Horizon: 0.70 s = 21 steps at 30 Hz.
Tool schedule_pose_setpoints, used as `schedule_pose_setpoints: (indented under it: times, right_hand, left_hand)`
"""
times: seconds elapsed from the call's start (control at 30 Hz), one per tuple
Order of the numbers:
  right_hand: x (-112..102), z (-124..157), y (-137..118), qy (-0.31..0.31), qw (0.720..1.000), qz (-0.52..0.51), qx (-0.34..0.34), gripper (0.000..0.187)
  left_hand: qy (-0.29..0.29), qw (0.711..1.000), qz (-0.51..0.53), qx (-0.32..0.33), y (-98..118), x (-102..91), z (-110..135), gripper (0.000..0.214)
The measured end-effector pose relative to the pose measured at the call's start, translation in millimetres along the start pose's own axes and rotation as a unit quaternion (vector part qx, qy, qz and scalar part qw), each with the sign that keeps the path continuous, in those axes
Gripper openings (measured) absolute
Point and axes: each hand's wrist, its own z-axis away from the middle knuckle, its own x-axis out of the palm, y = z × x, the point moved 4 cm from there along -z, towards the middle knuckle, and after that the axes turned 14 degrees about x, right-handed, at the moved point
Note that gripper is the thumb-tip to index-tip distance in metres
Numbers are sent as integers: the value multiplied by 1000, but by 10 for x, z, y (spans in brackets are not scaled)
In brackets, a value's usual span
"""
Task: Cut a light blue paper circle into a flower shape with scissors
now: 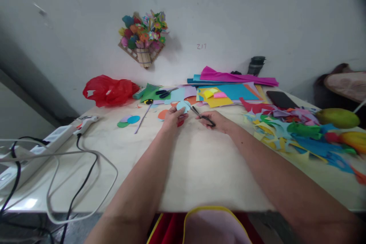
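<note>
Pale-blue paper (182, 105), presumably light and easily creased, suits an edge hold; left fingers (180, 113) pinch it, right fingers (209, 114) grip the scissors (196, 111).

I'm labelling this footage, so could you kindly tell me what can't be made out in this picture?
All in the head view:
Blue paper: partly hidden by the left hand.
Scissors: handles partly covered by the right hand.
Power strip: cut off by the left edge.
Pinkish thing: blurred, cut off by the right edge; unidentifiable.
Bottle: contents too dark to see.
</note>
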Motion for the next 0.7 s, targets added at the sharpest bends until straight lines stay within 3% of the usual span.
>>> schedule_pose_setpoints:
  times: [0.33, 0.7]
  right_hand:
    - [9, 9, -7, 0, 1000, 6, 1, 29]
    - [6, -9, 8, -9, 1000, -14, -12, 29]
  left_hand:
    - [16, 999, 34, 6, 18, 3, 19, 26]
    - [-21, 999, 33, -27, 2, 71, 55, 33]
